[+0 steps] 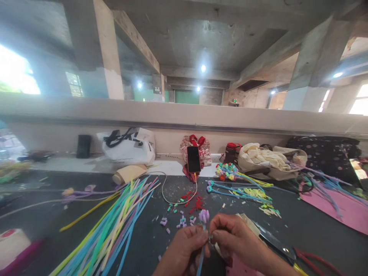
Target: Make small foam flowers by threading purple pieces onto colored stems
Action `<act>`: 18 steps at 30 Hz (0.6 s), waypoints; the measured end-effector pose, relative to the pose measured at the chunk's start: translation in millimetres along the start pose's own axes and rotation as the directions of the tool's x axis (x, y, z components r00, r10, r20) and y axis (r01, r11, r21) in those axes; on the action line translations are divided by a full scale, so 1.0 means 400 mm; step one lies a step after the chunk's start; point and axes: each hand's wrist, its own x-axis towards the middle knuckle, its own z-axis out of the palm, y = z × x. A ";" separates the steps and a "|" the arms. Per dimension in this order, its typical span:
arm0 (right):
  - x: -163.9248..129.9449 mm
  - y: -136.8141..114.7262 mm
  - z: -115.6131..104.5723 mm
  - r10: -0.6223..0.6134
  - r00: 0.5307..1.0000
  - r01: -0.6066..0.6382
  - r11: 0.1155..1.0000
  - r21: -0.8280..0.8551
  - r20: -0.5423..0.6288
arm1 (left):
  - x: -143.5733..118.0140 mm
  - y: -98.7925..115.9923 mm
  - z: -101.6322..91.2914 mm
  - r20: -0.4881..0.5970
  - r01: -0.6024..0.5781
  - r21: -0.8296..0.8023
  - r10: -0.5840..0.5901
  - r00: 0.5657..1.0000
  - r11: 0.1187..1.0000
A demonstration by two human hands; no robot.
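While the purple flower head stands upright at the top of a pale blue stem, just above the two hands, its petals look already gathered into one tuft, so shaping seems largely done. The left hand's grip pinches the stem just below the tuft; the right hand's fingertips meet close beside it, but whether that grip holds anything is too small to tell. The joint there is probably what remains on this piece.

Just beyond, loose purple pieces and red pieces lie scattered on the dark surface, apparently unused. Farther right, teal blooms seem complete, near a pile of yellow-green pieces. To the left, a large bundle of coloured stems, apparently without heads, suggests plenty is left. Scissors lie near the right hand.
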 end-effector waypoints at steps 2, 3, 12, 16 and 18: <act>0.000 0.005 -0.008 -0.001 1.000 0.001 1.000 0.010 0.031 | -0.004 0.000 0.004 0.021 0.030 0.003 -0.030 0.999 1.000; 0.000 0.007 -0.011 0.001 0.999 -0.002 1.000 0.018 0.046 | -0.006 0.001 0.007 0.022 0.038 -0.001 -0.038 0.999 0.999; 0.006 0.003 -0.024 -0.001 0.996 -0.005 0.998 0.067 0.087 | -0.028 0.009 0.042 -0.045 -0.034 -0.001 0.034 0.998 0.999; 0.002 -0.005 -0.021 -0.015 1.000 0.015 1.000 0.010 -0.011 | -0.044 0.025 0.058 -0.087 -0.078 0.010 0.079 0.993 0.997; 0.001 -0.003 -0.025 -0.035 0.995 0.033 0.999 -0.022 -0.089 | -0.047 0.033 0.059 -0.120 -0.082 0.013 0.083 0.989 0.997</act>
